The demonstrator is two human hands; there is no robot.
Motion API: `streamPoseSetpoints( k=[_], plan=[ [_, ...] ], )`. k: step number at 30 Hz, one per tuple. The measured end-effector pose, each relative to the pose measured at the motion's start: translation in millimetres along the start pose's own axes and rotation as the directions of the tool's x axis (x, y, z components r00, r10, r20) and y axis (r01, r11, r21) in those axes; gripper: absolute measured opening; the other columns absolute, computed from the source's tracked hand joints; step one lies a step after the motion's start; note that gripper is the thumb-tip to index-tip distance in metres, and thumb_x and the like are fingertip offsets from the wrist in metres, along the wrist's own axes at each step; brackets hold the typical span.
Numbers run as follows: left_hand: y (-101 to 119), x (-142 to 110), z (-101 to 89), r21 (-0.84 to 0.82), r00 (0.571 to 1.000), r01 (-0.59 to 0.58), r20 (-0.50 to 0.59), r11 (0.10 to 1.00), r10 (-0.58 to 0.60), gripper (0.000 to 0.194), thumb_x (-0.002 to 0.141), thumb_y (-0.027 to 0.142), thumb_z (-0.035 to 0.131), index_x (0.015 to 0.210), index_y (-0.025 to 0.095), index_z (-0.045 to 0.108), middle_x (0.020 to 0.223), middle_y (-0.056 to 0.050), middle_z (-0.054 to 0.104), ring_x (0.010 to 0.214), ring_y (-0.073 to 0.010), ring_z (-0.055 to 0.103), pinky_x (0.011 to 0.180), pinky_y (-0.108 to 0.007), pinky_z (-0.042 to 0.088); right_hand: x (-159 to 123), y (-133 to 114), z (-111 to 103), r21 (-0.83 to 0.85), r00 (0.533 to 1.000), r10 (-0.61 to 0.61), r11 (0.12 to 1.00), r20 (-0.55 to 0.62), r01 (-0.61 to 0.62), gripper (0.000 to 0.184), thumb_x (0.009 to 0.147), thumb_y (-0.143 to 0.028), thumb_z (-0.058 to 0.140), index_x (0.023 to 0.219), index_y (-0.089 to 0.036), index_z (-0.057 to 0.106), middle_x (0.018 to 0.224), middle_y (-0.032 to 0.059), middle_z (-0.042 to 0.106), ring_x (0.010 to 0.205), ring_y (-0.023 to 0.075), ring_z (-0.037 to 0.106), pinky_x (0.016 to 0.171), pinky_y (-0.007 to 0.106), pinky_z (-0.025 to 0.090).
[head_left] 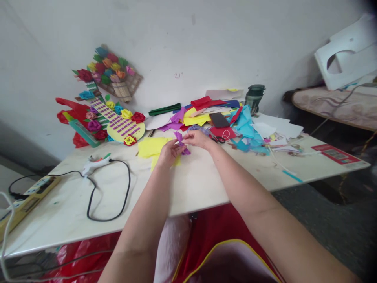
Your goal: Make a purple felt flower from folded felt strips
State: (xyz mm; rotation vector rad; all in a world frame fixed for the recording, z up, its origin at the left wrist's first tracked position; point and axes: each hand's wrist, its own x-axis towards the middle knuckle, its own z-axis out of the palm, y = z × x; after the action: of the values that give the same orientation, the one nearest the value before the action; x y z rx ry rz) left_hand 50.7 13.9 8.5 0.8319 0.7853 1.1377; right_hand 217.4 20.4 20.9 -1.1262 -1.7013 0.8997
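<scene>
A twisted piece of purple crepe paper (179,137) is held between both hands above the white table. My left hand (170,152) pinches its lower part with the fingertips. From the other side my right hand (196,138) grips its edge between thumb and fingers. Just behind and left of the hands lies a sheet of yellow crepe paper (151,147), partly covered by my left hand. A pair of dark scissors (218,139) rests beyond my right wrist.
A glue gun (96,166) with a looping black cord lies at left, near a power strip (29,202). Paper-flower crafts (126,125) and a glue bottle (84,131) stand at back left. Behind are coloured paper scraps, a phone (219,120) and a dark bottle (255,97).
</scene>
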Motion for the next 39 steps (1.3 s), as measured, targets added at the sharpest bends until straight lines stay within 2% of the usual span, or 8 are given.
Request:
streamPoseSetpoints(
  k=[2, 5, 9, 12, 16, 20, 27, 39],
  plan=[
    [-1.2, 0.2, -0.5, 0.007, 0.999, -0.032, 0.023, 0.999, 0.032, 0.015, 0.077, 0.013, 0.054, 0.092, 0.011, 0.055, 0.071, -0.007, 0.067, 0.071, -0.0196, 0.070, 0.078, -0.033, 0.056, 1.7, 1.5, 4.3, -0.141, 0.997, -0.047, 0.989, -0.059, 0.039, 0.022, 0.066, -0.035, 0.071, 0.073, -0.014, 0.069, 0.071, 0.0021, 0.068, 0.066, 0.0113, 0.057, 0.063, 0.023, 0.043],
    [-3.0, -0.1, -1.0, 0.051, 0.996, -0.065, 0.071, 0.997, 0.061, 0.023, 0.070, 0.008, 0.060, 0.092, 0.011, 0.053, 0.074, -0.006, 0.068, 0.070, -0.0186, 0.070, 0.077, -0.032, 0.056, 2.0, -0.1, 9.8, -0.344, 0.987, -0.058, 0.939, -0.153, 0.001, 0.025, 0.068, -0.040, 0.069, 0.069, -0.015, 0.069, 0.069, 0.0020, 0.067, 0.067, 0.0130, 0.057, 0.063, 0.024, 0.040],
    [-5.3, -0.4, -2.3, 0.179, 0.991, -0.113, 0.089, 0.977, 0.098, 0.034, 0.065, 0.013, 0.070, 0.095, 0.013, 0.052, 0.070, -0.004, 0.068, 0.061, -0.0160, 0.067, 0.065, -0.028, 0.054, 1.3, -4.1, 12.8, -0.446, 0.977, -0.059, 0.894, -0.203, -0.038, 0.019, 0.072, -0.033, 0.063, 0.065, -0.016, 0.066, 0.063, 0.0000, 0.062, 0.063, 0.0115, 0.053, 0.060, 0.023, 0.036],
    [-6.6, 1.1, -4.6, 0.325, 0.987, -0.154, 0.084, 0.933, 0.134, 0.040, 0.061, 0.025, 0.077, 0.093, 0.013, 0.056, 0.063, -0.001, 0.065, 0.050, -0.0120, 0.061, 0.051, -0.023, 0.046, 2.2, -3.5, 11.8, -0.358, 0.982, -0.057, 0.934, -0.179, -0.011, 0.018, 0.071, -0.028, 0.061, 0.059, -0.016, 0.060, 0.055, -0.0019, 0.056, 0.059, 0.0107, 0.051, 0.057, 0.022, 0.036],
    [-5.8, 2.0, -6.2, 0.479, 0.977, -0.207, 0.060, 0.853, 0.203, 0.041, 0.054, 0.035, 0.080, 0.085, 0.013, 0.064, 0.064, -0.002, 0.066, 0.047, -0.0076, 0.054, 0.043, -0.019, 0.032, 1.5, -2.9, 10.5, -0.086, 0.988, 0.018, 0.996, -0.153, -0.032, 0.017, 0.071, -0.025, 0.058, 0.057, -0.016, 0.055, 0.048, -0.0034, 0.051, 0.051, 0.0097, 0.051, 0.051, 0.021, 0.038],
    [-3.3, -2.0, -4.2, 0.462, 0.974, -0.223, 0.144, 0.858, 0.175, 0.041, 0.052, 0.035, 0.081, 0.085, 0.014, 0.068, 0.075, -0.004, 0.071, 0.056, -0.0098, 0.057, 0.053, -0.022, 0.040, -2.1, -7.3, 10.3, 0.090, 0.984, 0.107, 0.991, -0.143, -0.095, 0.015, 0.072, -0.023, 0.057, 0.058, -0.015, 0.055, 0.049, -0.0030, 0.052, 0.046, 0.0078, 0.049, 0.046, 0.019, 0.039],
    [-4.1, -5.3, -4.0, 0.461, 0.968, -0.215, 0.218, 0.861, 0.124, 0.032, 0.057, 0.022, 0.070, 0.088, 0.012, 0.068, 0.073, -0.003, 0.069, 0.060, -0.0145, 0.062, 0.063, -0.028, 0.049, -4.7, -12.7, 10.8, 0.117, 0.979, 0.155, 0.983, -0.132, -0.140, 0.014, 0.070, -0.018, 0.058, 0.057, -0.016, 0.055, 0.049, -0.0025, 0.054, 0.045, 0.0078, 0.051, 0.041, 0.018, 0.039],
    [-12.0, 3.3, -5.0, 0.693, 0.954, -0.293, 0.171, 0.658, 0.245, 0.033, 0.055, 0.010, 0.057, 0.086, 0.016, 0.064, 0.068, 0.000, 0.065, 0.059, -0.0141, 0.057, 0.057, -0.024, 0.044, -4.2, -13.2, 17.0, 0.071, 0.972, 0.190, 0.981, -0.139, -0.182, 0.017, 0.070, -0.016, 0.060, 0.055, -0.016, 0.052, 0.046, -0.0035, 0.053, 0.041, 0.0068, 0.049, 0.039, 0.017, 0.037]
  ],
)
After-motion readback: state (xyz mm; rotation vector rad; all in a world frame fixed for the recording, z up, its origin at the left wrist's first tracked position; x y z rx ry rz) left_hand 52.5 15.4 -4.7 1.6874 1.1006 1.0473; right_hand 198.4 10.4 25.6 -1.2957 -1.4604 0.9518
